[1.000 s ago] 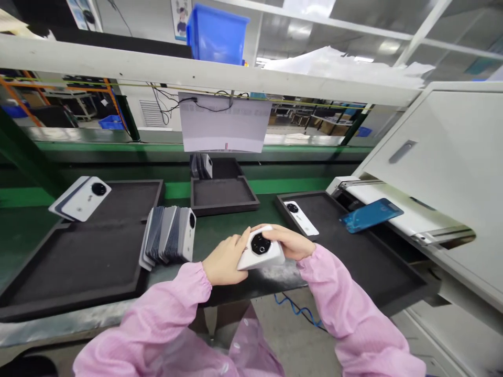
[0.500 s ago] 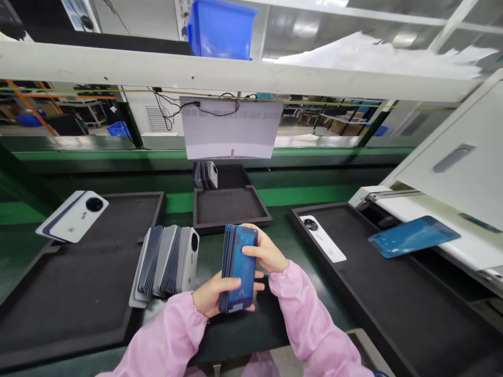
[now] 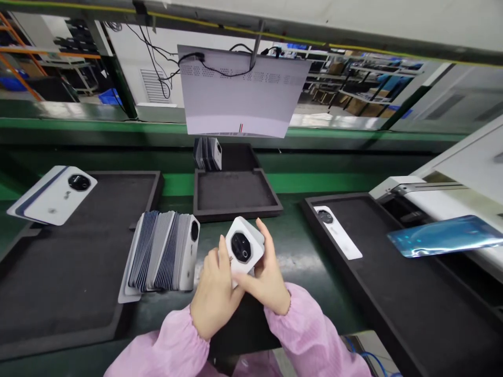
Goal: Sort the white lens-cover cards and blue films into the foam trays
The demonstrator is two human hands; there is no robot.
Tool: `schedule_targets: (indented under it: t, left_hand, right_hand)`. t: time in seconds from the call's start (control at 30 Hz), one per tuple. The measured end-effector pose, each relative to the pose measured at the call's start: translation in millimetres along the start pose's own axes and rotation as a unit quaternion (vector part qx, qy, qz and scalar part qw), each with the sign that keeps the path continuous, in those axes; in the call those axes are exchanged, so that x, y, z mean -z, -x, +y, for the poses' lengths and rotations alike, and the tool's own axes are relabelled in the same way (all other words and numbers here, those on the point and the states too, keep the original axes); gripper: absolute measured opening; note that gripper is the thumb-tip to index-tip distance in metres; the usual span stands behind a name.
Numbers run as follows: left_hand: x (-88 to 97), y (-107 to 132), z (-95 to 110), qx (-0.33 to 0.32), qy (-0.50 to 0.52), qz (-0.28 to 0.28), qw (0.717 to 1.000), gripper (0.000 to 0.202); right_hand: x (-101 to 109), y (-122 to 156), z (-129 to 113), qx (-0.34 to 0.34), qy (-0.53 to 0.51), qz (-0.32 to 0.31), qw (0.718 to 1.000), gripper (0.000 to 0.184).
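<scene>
1) Left hand [image 3: 214, 293] and right hand [image 3: 271, 280] both gripping my white panels [image 3: 255, 247], just right of the fanned row [image 3: 161, 251]
2) I'd hold by edges, keep skin off the black camera disc [image 3: 241, 247]; likely smudges
3) Loose panels [image 3: 58, 199] left of the row: marks too small to read
4) Monitor [image 3: 239, 99] beyond the row: red-and-dark stripe, no legible brand

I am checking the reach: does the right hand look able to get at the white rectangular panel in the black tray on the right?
Probably yes, once free: the right hand holds a white, black-patched panel, but only the rim of the black tray seems between it and the white rectangular panel.
</scene>
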State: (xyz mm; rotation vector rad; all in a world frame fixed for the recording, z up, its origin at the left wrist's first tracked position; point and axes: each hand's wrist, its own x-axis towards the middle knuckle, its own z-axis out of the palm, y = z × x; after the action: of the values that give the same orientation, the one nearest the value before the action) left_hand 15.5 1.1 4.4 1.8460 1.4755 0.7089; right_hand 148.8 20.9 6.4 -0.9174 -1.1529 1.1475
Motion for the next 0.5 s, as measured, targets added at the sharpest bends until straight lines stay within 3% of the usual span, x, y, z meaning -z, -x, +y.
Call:
schedule_targets:
  t: [0.1,0.17,0.2,0.27,0.33,0.37,0.43,0.5]
  left_hand:
    - [6.1,3,3,0.009,0.093,-0.034,0.995,0.114]
    - [9.9,3,2,0.029,0.269,-0.078,0.960,0.102]
    - [11.3,2,1,0.050,0.367,-0.108,0.923,0.086]
    - [13.1,-1,-1,0.105,0.529,-0.201,0.818,0.060]
    - [14.5,-2,0,0.146,0.610,-0.306,0.716,0.054]
    - [15.5,-2,2,0.154,0.626,-0.346,0.682,0.054]
    - [17.7,-1,7,0.160,0.630,-0.385,0.655,0.051]
    - [18.6,0,11,0.167,0.618,-0.374,0.671,0.047]
  right_hand:
    - [6,-7,-1,-0.038,-0.034,0.078,0.996,0.062]
    - [14,-17,2,-0.068,-0.123,0.069,0.988,0.055]
    - [17,-20,4,-0.082,-0.172,0.054,0.980,0.054]
    - [21,-23,7,-0.101,-0.240,0.027,0.965,0.056]
    - [21,-21,7,-0.115,-0.257,-0.002,0.960,0.060]
    - [21,-19,6,-0.122,-0.253,-0.013,0.960,0.062]
    - [24,-17,2,-0.137,-0.232,-0.038,0.962,0.062]
    - [28,-17,0,-0.150,-0.212,-0.058,0.964,0.063]
